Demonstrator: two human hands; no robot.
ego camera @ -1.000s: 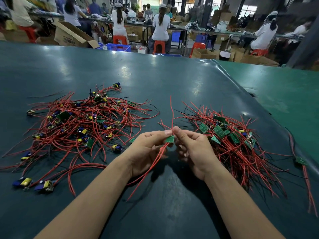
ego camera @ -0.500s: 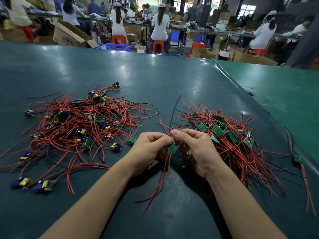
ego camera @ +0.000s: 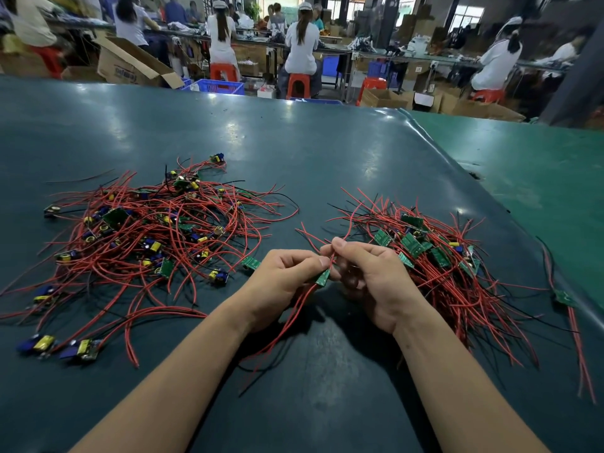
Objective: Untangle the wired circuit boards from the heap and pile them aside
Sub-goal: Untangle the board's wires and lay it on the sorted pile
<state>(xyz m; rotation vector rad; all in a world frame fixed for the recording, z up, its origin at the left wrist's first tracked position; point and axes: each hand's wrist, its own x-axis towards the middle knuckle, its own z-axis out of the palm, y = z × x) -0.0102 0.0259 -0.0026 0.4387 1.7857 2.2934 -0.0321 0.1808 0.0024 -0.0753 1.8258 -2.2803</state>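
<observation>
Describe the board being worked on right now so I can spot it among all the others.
On the dark green table, look between the two wire heaps, where the left hand and right hand meet. The small green circuit board is pinched there. Unlike the boards lying in the heaps, it is off the table, red wires trailing down toward the person.

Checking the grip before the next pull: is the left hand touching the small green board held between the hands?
Touching. The head view shows the left hand pinching the green board at its fingers, with the red wires hanging below it.
</observation>
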